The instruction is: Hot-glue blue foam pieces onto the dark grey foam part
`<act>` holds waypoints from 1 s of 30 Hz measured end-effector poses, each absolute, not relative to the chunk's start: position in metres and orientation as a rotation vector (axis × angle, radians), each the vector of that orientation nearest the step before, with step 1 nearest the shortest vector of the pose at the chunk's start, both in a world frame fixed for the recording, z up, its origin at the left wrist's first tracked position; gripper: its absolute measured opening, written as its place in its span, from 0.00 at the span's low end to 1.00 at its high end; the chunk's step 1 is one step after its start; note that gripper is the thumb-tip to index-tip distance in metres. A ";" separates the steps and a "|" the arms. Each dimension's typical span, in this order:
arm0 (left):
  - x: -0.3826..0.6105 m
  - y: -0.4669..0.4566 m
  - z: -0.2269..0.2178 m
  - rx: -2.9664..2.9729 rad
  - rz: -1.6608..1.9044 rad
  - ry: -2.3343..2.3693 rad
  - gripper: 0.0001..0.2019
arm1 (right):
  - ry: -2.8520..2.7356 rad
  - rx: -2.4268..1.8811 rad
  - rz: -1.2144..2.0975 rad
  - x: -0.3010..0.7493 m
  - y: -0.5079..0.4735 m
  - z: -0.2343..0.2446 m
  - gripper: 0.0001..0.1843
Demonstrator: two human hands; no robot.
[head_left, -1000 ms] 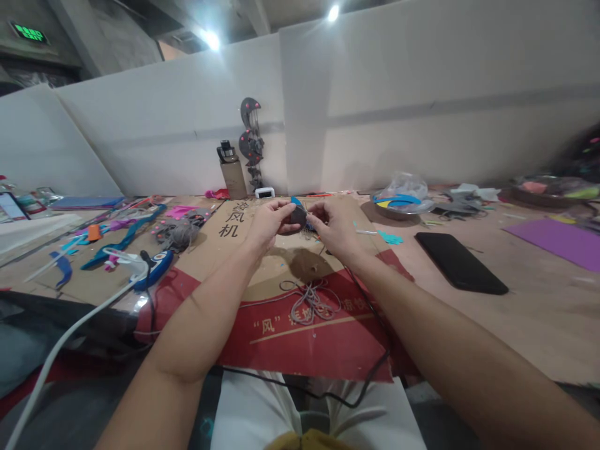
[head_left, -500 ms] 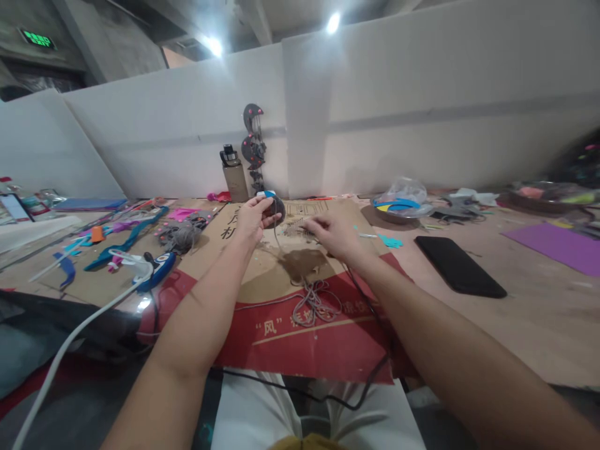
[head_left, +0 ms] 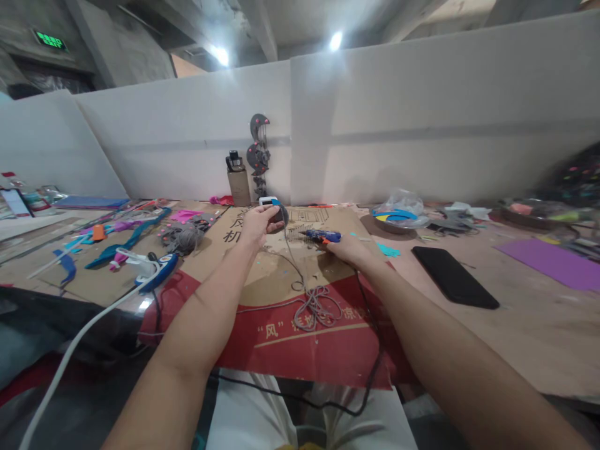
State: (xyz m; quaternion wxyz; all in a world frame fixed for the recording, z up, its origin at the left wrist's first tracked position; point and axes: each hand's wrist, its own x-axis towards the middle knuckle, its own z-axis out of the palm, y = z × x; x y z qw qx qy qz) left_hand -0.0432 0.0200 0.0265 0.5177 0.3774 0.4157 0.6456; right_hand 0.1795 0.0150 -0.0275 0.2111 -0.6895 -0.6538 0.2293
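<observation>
My left hand (head_left: pixel 263 224) is closed on a dark grey round piece (head_left: pixel 282 215) above the cardboard. A grey yarn (head_left: pixel 294 262) hangs from this piece and runs down to a loose tangle of grey yarn (head_left: pixel 315 307). Something white and blue (head_left: pixel 269 200) shows just behind the fingers. My right hand (head_left: pixel 345 249) is closed around the rear of a blue glue gun (head_left: pixel 323 235), whose nozzle points left toward the round piece without touching it. Part of the handle is hidden by the fingers, and a black cord (head_left: pixel 370 306) trails down from there.
Beneath both hands lies a printed cardboard sheet (head_left: pixel 225 275). Left of it are a grey yarn ball (head_left: pixel 182 236) and a blue power strip (head_left: pixel 162 272) with a white cable. A black phone (head_left: pixel 454 277) and purple sheet (head_left: pixel 553 262) lie right. A bottle (head_left: pixel 239 181) stands behind.
My right hand has moved back and right from beside the round piece and now grips the glue gun. The left hand still holds the round piece, and the yarn below it is now plainly visible.
</observation>
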 end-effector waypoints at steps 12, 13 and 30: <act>-0.039 0.021 0.019 1.044 1.520 1.049 0.04 | -1.454 -0.953 0.863 0.149 -0.013 0.004 0.17; -0.038 0.020 0.020 1.046 1.523 1.058 0.04 | -1.478 -0.899 0.885 0.146 -0.016 0.004 0.16; -0.031 0.010 0.028 1.067 1.527 1.158 0.05 | -1.796 -1.016 0.540 0.142 -0.018 -0.006 0.19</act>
